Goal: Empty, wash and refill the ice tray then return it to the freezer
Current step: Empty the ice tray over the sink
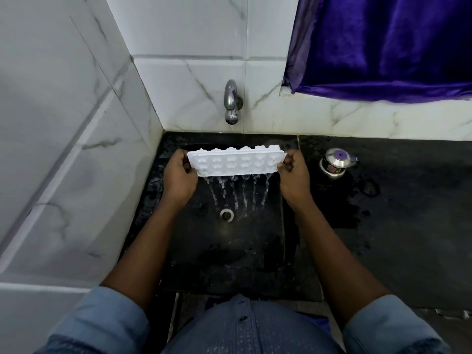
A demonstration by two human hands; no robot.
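Tipping over the black sink [194,254], the ice tray [236,162] is being gripped at each end by left hand [178,178] and right hand [293,176]; water is being poured out; wet plastic could slip loose.

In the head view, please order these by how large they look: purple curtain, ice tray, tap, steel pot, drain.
1. purple curtain, partly cut by the frame
2. ice tray
3. steel pot and tap: look alike, not ranked
4. drain
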